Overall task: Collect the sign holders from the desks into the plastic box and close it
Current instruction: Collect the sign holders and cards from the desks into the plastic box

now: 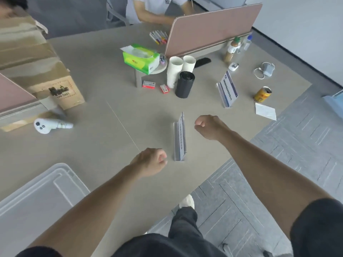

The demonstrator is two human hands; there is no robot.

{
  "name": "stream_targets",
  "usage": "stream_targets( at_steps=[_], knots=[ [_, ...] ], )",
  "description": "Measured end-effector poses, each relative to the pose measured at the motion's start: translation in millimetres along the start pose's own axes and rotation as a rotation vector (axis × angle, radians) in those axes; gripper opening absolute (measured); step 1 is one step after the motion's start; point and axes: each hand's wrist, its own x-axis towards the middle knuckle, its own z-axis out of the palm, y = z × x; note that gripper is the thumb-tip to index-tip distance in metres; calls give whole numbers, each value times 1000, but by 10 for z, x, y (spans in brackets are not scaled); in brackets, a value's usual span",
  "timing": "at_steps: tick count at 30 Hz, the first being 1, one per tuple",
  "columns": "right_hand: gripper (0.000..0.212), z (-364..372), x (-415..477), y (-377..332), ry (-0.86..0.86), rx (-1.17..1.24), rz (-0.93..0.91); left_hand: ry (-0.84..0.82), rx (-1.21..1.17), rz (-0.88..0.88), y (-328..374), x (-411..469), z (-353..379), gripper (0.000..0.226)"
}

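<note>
A clear sign holder (180, 138) stands edge-on on the grey desk (104, 115), near its front edge. My left hand (151, 161) hovers just left of its near end, fingers curled, holding nothing. To the right of the holder's far end is my right hand (207, 127), also curled and empty. A second sign holder (228, 89) with a blue and white card stands further back on the right. The translucent plastic box (37, 197) sits at the lower left with its lid on.
Paper cups (174, 73), a black roll (184, 84), a green tissue box (141, 58), small red boxes (148, 84), a yellow can (262, 95), a white controller (50, 125) and a cardboard box (35, 60) stand on the desk. Behind a pink divider (213, 28) sits a person (157, 10).
</note>
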Motion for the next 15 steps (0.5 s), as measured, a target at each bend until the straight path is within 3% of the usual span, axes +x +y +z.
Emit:
stream_targets(
  at_steps=[4,8,11,15],
  knots=[
    [45,54,804,42,-104,6,-78,3,-19,-93,197,357,99,36],
    [71,157,1378,84,-291,160,-104,-114,2,-167,372,560,208,58],
    [67,299,1690,172,-420,181,-219,-147,184,-161,582,689,328,75],
    [60,371,1914,292,-510,163,-336,27,259,-209,774,837,491,52]
  ],
)
